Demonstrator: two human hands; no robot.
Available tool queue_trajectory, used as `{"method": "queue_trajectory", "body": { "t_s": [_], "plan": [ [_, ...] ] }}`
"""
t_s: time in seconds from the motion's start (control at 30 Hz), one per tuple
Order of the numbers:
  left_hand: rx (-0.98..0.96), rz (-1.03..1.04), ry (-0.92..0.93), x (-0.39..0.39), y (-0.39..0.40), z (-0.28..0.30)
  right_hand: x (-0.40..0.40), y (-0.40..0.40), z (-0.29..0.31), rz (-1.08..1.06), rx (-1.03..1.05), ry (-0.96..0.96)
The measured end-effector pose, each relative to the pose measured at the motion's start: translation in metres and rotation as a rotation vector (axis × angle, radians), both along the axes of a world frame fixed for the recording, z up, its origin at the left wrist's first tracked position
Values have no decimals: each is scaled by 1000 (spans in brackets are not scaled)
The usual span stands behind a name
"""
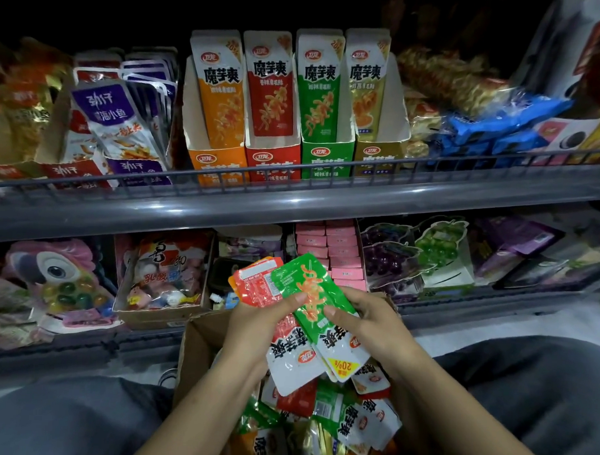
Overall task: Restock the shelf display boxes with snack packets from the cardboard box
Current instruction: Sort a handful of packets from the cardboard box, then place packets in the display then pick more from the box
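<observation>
Left hand: the left hand (254, 322) grips a fan of snack packets from below, thumb pressed flat on the face of the red packet (257, 287).
Right hand: the right hand (367, 318) pinches the green packet (310, 292), thumb on its front and fingers curled behind its right edge.
Green packet: lies on top of the fan, tilted, its white end pointing down toward the person; it touches both hands.
Red packet: just left of the green one, partly under it, held only by the left hand.
Lower packets in the grip: white-ended packets (292, 359) hang below the two thumbs; how many are in the bundle is hard to tell, as they overlap.
Cardboard box: the cardboard box (195, 353) sits directly beneath both wrists, open, between the person's knees.
Loose packets: a heap of green, red, orange and gold packets (332, 419) fills the box under the forearms.
Display boxes: four upright display boxes stand on the shelf well above the hands, behind its rail: orange (219, 122), red (271, 120), green (324, 119) and gold (374, 114), each with packets standing in it.
Shelf rail: the grey shelf rail (292, 200) runs across between the hands and the display boxes.
Lower shelf: pink small cartons (335, 245) sit just above the green packet's top edge.
</observation>
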State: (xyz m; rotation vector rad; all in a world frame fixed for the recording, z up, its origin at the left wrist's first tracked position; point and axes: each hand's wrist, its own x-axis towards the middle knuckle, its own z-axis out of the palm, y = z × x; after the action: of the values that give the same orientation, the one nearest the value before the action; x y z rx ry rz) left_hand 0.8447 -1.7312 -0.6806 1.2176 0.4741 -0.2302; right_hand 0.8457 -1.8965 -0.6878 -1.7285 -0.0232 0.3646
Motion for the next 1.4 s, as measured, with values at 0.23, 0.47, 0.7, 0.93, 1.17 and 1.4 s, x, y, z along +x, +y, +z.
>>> {"method": "queue_trajectory", "body": {
  "t_s": [0.23, 0.47, 0.7, 0.93, 1.17, 1.4],
  "plan": [
    [-76, 172, -15, 1, -3, 22, 4, -1, 16, -295, 276, 160],
    [-197, 261, -165, 4, -20, 68, 10, 17, 59, -345, 687, 197],
    [-77, 184, -251, 41, 0, 93, 59, -19, 127, -346, 270, -110],
    [-16, 178, -338, 68, -3, 100, 111, -26, 184, -128, -60, -123],
    [15, 149, -329, 82, 2, 113, 161, -21, 246, -235, -439, -466],
    [-39, 27, -293, 92, 11, 125, 205, 18, 281, -99, -888, -542]
  ]
}}
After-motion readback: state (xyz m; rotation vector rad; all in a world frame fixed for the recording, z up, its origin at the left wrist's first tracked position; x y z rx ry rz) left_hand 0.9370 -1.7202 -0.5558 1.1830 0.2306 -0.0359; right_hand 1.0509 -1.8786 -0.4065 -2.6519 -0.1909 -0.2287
